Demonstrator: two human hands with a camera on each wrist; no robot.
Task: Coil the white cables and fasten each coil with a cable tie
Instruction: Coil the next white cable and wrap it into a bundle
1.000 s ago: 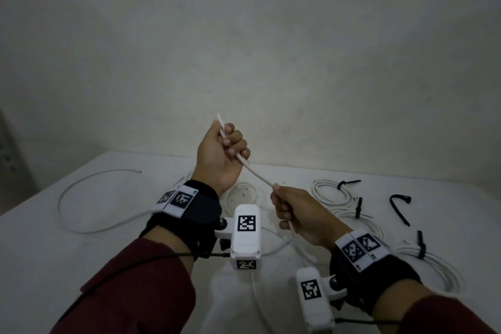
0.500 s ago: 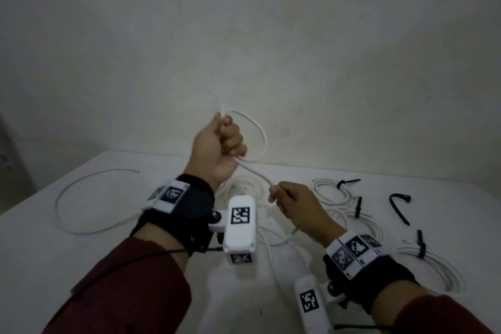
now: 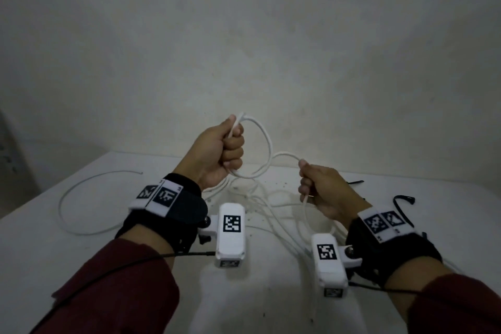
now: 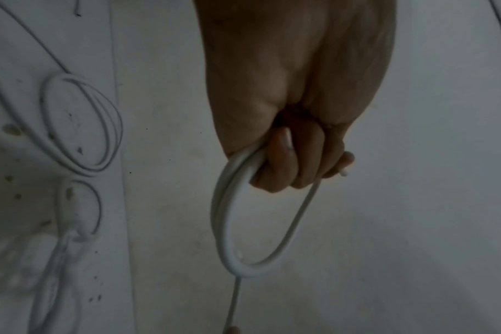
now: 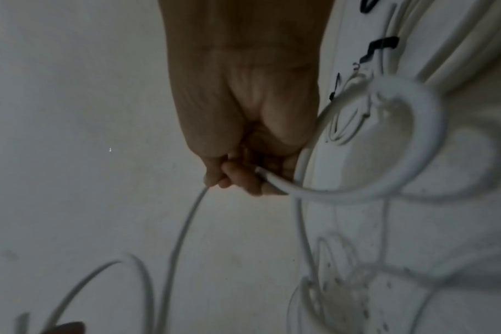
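Observation:
A white cable (image 3: 267, 141) is being wound above the table. My left hand (image 3: 225, 146) is raised in a fist and grips one loop of it, the cable's end sticking up past the thumb. The left wrist view shows the loop (image 4: 275, 228) hanging from the curled fingers (image 4: 286, 167). My right hand (image 3: 320, 187), lower and to the right, pinches the same cable (image 5: 301, 192) further along; the cable arches between both hands and trails down to the table (image 3: 81, 266). A loose black cable tie (image 3: 404, 202) lies at the right.
Tied coils of white cable lie on the table behind my right hand (image 5: 341, 126) and below my left hand (image 4: 80, 126). A long loose white cable (image 3: 81, 198) curves over the table's left side. A plain wall rises behind the table.
The single loop in my left hand has grown and hangs lower. My right hand has slid right along the cable, drawing out a fresh arch of it between the hands.

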